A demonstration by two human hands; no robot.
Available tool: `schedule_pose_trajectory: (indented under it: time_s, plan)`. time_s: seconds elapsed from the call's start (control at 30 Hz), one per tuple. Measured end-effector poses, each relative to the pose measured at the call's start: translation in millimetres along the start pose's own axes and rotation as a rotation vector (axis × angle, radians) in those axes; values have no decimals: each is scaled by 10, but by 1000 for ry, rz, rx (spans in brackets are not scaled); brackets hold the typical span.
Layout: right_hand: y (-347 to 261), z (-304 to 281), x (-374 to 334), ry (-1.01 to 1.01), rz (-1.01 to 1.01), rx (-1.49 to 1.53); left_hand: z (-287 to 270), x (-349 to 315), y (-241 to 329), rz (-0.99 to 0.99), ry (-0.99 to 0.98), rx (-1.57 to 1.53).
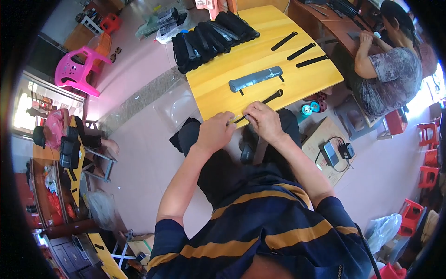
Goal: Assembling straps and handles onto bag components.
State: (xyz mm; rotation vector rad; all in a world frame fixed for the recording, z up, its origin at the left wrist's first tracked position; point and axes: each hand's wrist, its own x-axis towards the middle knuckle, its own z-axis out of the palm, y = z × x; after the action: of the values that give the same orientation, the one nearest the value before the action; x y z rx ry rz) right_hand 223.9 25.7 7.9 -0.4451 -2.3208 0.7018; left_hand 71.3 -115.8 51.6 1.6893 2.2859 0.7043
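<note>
At the near edge of the yellow table [211,95], my left hand [217,133] and my right hand [264,122] are both closed on one black strap [273,96]. Its wide looped end lies on the tabletop beyond my right hand, and its thin end runs between my fingers. Just past it rests a dark grey padded band [255,79] with a printed mark, small black strap ends poking out beneath. Farther right lie three more black straps, among them one strap [284,41] toward the back. A row of stacked black bands [211,42] fills the table's far left.
A person [392,65] sits working at a brown table [330,23] on the right. Beside my right knee are an open teal bottle [305,110] and a cardboard box [325,135] bearing a phone-like device and cable. A pink chair [76,69] stands at left; red stools line the right.
</note>
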Motion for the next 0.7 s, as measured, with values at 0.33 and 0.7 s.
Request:
schedule_pose_trajectory:
  time_s: [0.33, 0.7]
  plan:
    - [-7, 7, -29, -14, -10, 12, -72, -106, -132, 152, -21, 140]
    - [-18, 28, -37, -8, -5, -4, -9, -25, -67, 177, -10, 233]
